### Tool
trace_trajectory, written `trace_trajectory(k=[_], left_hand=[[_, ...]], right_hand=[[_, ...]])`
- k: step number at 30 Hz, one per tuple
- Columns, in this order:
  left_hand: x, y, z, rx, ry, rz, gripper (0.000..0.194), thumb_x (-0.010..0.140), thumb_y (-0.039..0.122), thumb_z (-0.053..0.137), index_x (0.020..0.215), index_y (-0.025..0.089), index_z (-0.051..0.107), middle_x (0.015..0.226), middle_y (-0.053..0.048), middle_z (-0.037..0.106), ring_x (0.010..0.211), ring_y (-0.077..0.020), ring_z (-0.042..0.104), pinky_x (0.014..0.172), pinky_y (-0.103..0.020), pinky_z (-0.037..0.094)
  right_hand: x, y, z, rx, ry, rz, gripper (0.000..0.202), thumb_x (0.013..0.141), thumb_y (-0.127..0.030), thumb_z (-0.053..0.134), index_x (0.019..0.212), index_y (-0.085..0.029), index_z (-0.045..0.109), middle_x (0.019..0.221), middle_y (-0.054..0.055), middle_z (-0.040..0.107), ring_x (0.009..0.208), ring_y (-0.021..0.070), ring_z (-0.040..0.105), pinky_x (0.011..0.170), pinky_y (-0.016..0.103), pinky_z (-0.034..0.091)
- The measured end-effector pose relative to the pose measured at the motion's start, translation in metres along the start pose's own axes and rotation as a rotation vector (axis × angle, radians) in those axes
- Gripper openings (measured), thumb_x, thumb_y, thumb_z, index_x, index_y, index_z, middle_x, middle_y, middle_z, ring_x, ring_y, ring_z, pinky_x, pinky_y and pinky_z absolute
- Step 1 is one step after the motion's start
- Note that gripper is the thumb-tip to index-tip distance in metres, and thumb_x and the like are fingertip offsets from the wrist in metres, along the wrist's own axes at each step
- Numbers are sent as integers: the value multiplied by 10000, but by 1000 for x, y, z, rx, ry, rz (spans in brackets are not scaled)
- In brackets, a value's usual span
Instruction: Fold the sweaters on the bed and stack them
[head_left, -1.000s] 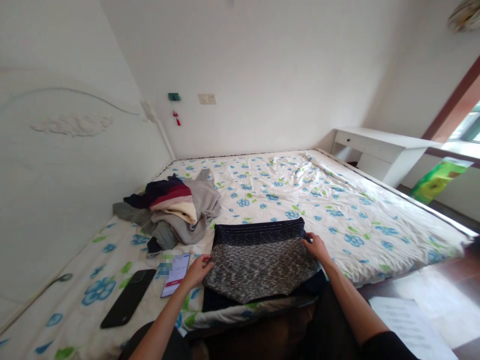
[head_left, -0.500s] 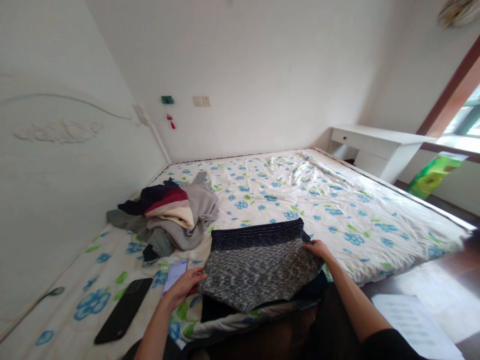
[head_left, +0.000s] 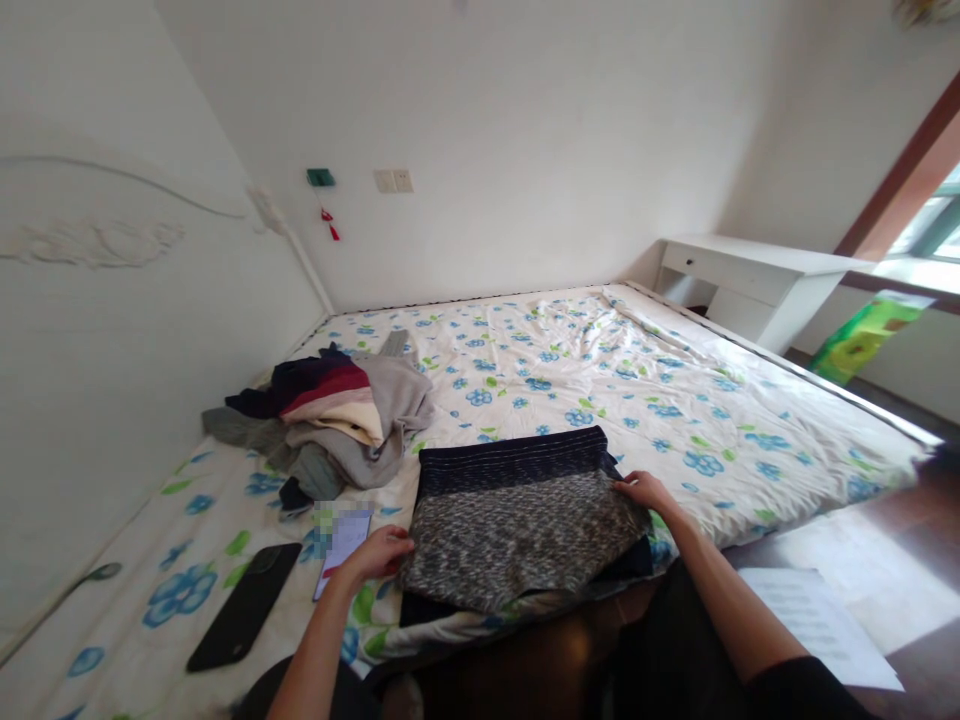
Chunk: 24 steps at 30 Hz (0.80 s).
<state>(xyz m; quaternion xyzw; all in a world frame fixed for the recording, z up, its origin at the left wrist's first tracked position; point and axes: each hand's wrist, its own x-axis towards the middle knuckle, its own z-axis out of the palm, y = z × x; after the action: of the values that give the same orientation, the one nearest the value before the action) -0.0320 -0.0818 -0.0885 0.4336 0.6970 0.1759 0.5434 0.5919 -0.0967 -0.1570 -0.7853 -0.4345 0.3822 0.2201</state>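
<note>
On the near side of the bed point(head_left: 720, 410), left hand point(head_left: 382, 552) and right hand point(head_left: 646, 492) pinch opposite edges of a speckled garment point(head_left: 517, 535).

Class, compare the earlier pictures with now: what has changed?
The left hand moved slightly toward the camera along the speckled garment; the right hand moved a little outward, to the right. Both remain at its side edges. The clothes pile, black phone and lit phone stayed put.

Before me a speckled grey knit garment point(head_left: 517, 535), navy-banded along its far side, lies roughly flat at the near edge of the bed point(head_left: 720, 415).
</note>
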Motion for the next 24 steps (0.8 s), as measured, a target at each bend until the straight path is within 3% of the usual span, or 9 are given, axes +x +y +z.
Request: trace_trajectory(k=[2, 4, 8, 12, 15, 17, 20, 22, 24], left_hand=[[5, -1, 7, -41, 18, 31, 686, 418, 657, 983, 850, 208, 698, 724, 2, 740, 650, -199, 682, 628, -295, 491], [7, 3, 15, -46, 19, 83, 744, 429, 772, 953, 841, 193, 735, 798, -59, 793, 738, -249, 738, 674, -328, 539], [-2, 17, 22, -58, 46, 232, 771, 397, 766, 978, 858, 183, 773, 946, -128, 856, 979, -345, 805, 895, -401, 619], [-10, 11, 3, -98, -10, 238, 733, 473, 732, 979, 940, 204, 778, 1039, -116, 876, 1116, -366, 809, 1029, -435, 618], [-3, -7, -13, 30, -2, 183, 715, 394, 711, 994, 835, 213, 732, 916, -103, 858, 1044, -401, 817, 973, -466, 636], [7, -17, -18, 135, 53, 161, 741, 330, 682, 1006, 819, 219, 698, 803, -82, 821, 968, -420, 818, 912, -485, 642], [23, -18, -18, 164, 149, 196, 826, 409, 730, 967, 996, 215, 701, 792, -56, 807, 934, -405, 823, 885, -492, 638], [33, -11, -15, 144, 208, 254, 914, 474, 807, 902, 1130, 206, 695, 838, -63, 821, 940, -393, 824, 905, -496, 634], [42, -1, -12, 159, 251, 299, 959, 480, 867, 850, 1143, 191, 703, 886, -95, 835, 976, -401, 820, 946, -503, 628]], right_hand=[[4, 2, 3, -86, 65, -27, 322, 790, -488, 884, 931, -206, 817, 929, 110, 844, 1139, 363, 798, 1041, 417, 585], [6, 3, 7, -111, 39, -29, 396, 825, -520, 858, 1024, -178, 835, 1010, 134, 859, 1177, 370, 795, 1052, 412, 587], [4, 7, 14, 30, -18, -71, 487, 795, -455, 881, 1161, -139, 820, 1195, 159, 852, 1235, 370, 778, 1076, 404, 595], [3, 14, 20, 292, -108, -172, 549, 826, -488, 843, 1264, -162, 785, 1260, 133, 843, 1173, 318, 803, 1016, 372, 626], [8, 15, 29, 208, -148, -146, 474, 782, -444, 873, 1154, -163, 796, 1125, 123, 863, 1089, 322, 819, 973, 379, 631], [13, 14, 36, 115, -115, -106, 442, 765, -410, 887, 1121, -166, 792, 1050, 113, 865, 1044, 321, 823, 963, 385, 626], [20, 8, 42, 112, -23, -86, 560, 850, -449, 824, 1328, -171, 739, 1062, 103, 867, 1004, 295, 828, 980, 394, 618], [24, 3, 43, 128, 27, -104, 656, 895, -476, 773, 1467, -169, 673, 1143, 112, 863, 1027, 289, 828, 1013, 405, 612], [26, -2, 43, 114, 101, -139, 730, 895, -482, 766, 1537, -158, 634, 1330, 150, 819, 1116, 295, 815, 1083, 418, 591]])
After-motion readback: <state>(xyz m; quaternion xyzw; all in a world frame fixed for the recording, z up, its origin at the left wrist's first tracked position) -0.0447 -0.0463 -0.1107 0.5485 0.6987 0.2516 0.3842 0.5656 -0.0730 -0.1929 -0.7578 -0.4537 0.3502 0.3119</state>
